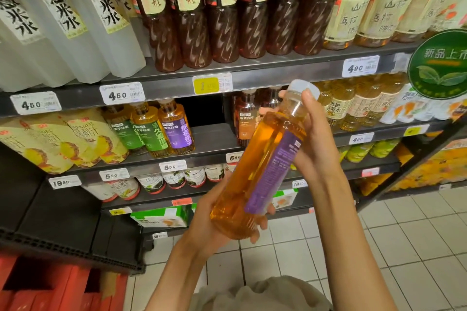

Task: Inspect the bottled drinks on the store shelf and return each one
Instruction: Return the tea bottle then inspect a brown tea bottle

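Shelf (pixel 252 76) tags "450"; purple-labelled bottle (pixel 262 159).

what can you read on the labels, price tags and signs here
"薏米水": white bottles, top shelf.
"湿无影": dark red-brown bottles.
"新品上市": round green sign.
"4.50": white price tags.
"4.90": white price tag.
"5.50": white tag.
"19.80": white tag.
Held amber bottle's purple label: too small to read.
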